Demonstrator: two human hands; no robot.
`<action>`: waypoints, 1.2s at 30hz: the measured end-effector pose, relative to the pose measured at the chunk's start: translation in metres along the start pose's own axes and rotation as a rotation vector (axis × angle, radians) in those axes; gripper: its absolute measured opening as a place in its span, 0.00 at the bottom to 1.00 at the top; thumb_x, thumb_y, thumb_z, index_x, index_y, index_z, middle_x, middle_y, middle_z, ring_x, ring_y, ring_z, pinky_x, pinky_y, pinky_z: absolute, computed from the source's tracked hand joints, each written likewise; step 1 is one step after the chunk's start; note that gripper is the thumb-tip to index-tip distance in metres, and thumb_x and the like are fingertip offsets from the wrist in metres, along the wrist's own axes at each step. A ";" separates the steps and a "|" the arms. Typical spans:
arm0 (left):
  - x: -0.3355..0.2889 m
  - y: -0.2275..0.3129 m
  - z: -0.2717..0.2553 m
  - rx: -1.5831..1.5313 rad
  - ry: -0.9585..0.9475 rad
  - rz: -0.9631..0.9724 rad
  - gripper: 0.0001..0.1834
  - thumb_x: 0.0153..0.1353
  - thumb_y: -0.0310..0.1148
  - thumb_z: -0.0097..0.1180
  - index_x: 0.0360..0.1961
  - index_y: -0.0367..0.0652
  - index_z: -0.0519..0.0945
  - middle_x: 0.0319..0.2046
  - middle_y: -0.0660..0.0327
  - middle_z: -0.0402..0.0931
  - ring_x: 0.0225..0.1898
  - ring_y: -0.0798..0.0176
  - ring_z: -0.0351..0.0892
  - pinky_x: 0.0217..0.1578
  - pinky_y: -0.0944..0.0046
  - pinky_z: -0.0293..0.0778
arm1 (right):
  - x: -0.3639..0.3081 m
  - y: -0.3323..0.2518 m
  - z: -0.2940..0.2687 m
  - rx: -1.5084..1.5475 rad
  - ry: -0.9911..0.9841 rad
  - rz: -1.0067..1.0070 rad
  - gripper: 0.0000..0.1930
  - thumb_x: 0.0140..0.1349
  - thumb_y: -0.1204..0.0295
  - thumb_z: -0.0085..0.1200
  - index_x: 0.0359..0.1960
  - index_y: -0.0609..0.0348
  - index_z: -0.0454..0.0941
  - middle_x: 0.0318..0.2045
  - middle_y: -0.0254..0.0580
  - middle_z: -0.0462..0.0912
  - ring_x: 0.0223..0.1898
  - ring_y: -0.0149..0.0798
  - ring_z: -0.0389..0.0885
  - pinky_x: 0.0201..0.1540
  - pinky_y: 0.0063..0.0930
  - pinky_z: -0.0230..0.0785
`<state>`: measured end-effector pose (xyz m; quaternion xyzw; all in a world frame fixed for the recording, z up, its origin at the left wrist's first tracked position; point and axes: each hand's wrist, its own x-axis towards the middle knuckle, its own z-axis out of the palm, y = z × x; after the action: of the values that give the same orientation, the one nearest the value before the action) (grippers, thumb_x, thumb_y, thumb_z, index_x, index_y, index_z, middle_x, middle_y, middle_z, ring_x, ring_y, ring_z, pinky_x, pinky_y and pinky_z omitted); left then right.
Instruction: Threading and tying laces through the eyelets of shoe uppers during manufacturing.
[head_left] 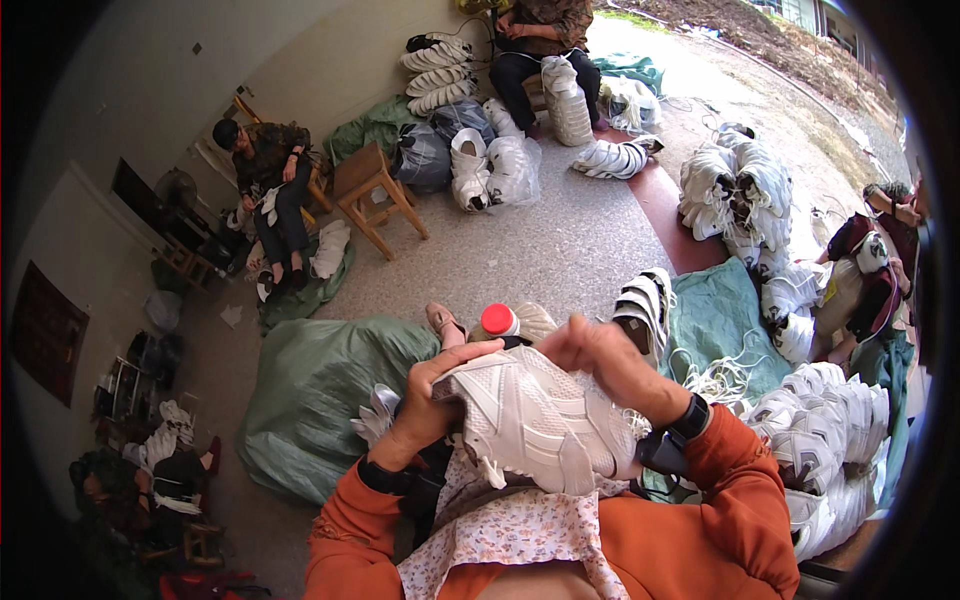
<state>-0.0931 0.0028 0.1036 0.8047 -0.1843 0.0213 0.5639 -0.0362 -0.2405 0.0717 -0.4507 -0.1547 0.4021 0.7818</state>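
Observation:
A white and pale grey sneaker upper [545,418] without a sole lies across my lap, over a floral apron [520,530]. My left hand [432,400] is closed round its left end, thumb and fingers gripping the edge. Just beyond the upper's far right side, my right hand [615,365] is raised with its fingers curled together. Whatever it may be pinching is too small or hidden to make out. A short white lace end [492,473] hangs from the upper's near left edge.
Past my hands stands a jar with a red lid [497,320]. A large green sack [335,400] lies left. Stacked shoe uppers [825,450] and loose white laces [725,378] are at right. Farther off are a wooden stool [372,180] and several seated people [270,180].

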 end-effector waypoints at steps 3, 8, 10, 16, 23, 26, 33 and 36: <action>-0.001 0.006 -0.005 -0.072 0.057 0.038 0.17 0.62 0.25 0.52 0.52 0.33 0.75 0.50 0.52 0.78 0.51 0.61 0.77 0.54 0.65 0.71 | 0.004 0.006 -0.019 -0.499 0.175 -0.388 0.25 0.68 0.54 0.46 0.55 0.63 0.73 0.48 0.38 0.78 0.51 0.32 0.75 0.53 0.26 0.65; -0.002 0.008 -0.007 -0.328 0.133 0.078 0.16 0.64 0.27 0.52 0.51 0.33 0.75 0.50 0.47 0.77 0.53 0.55 0.76 0.56 0.60 0.70 | 0.001 0.081 -0.032 -0.859 -0.117 -0.323 0.23 0.67 0.56 0.50 0.55 0.63 0.73 0.45 0.36 0.79 0.48 0.33 0.76 0.54 0.27 0.66; 0.000 0.007 -0.008 -0.269 0.145 0.124 0.16 0.63 0.28 0.52 0.51 0.32 0.76 0.51 0.47 0.76 0.53 0.54 0.77 0.57 0.58 0.70 | -0.004 0.096 -0.034 -1.279 -0.262 -0.450 0.22 0.66 0.58 0.52 0.54 0.62 0.73 0.44 0.35 0.79 0.47 0.33 0.77 0.53 0.26 0.67; 0.001 0.005 -0.008 -0.217 0.205 0.191 0.15 0.63 0.30 0.53 0.49 0.33 0.75 0.50 0.46 0.77 0.49 0.57 0.79 0.52 0.61 0.75 | -0.031 0.079 -0.012 0.591 -0.166 0.348 0.22 0.64 0.66 0.56 0.58 0.60 0.69 0.51 0.36 0.76 0.48 0.29 0.77 0.49 0.24 0.73; 0.003 -0.001 -0.005 -0.240 0.159 0.192 0.14 0.61 0.26 0.55 0.48 0.33 0.75 0.49 0.46 0.77 0.51 0.54 0.78 0.56 0.55 0.72 | -0.025 0.084 0.002 0.558 -0.251 0.284 0.28 0.68 0.65 0.49 0.66 0.59 0.57 0.59 0.41 0.69 0.55 0.32 0.73 0.56 0.27 0.69; 0.004 -0.003 -0.004 -0.250 0.158 0.213 0.14 0.61 0.26 0.55 0.48 0.34 0.75 0.49 0.46 0.77 0.51 0.54 0.78 0.56 0.55 0.72 | -0.022 0.088 0.000 0.538 -0.253 0.272 0.27 0.67 0.66 0.49 0.66 0.59 0.58 0.59 0.41 0.70 0.55 0.32 0.72 0.56 0.27 0.68; 0.005 -0.003 0.000 -0.206 0.164 0.244 0.15 0.59 0.25 0.57 0.48 0.33 0.75 0.49 0.47 0.77 0.51 0.54 0.78 0.55 0.55 0.72 | -0.025 0.097 -0.010 0.319 -0.251 0.219 0.26 0.67 0.68 0.50 0.65 0.60 0.60 0.59 0.40 0.70 0.55 0.31 0.72 0.57 0.26 0.67; 0.006 -0.002 0.000 -0.156 0.141 0.237 0.15 0.61 0.25 0.55 0.49 0.34 0.75 0.49 0.48 0.78 0.51 0.55 0.78 0.55 0.58 0.71 | -0.021 0.104 -0.017 -0.096 -0.239 0.087 0.26 0.67 0.69 0.50 0.64 0.61 0.60 0.59 0.40 0.70 0.55 0.30 0.72 0.57 0.25 0.66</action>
<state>-0.0874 0.0016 0.1032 0.7275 -0.2391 0.1295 0.6299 -0.0902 -0.2385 -0.0207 -0.4428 -0.2461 0.4784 0.7173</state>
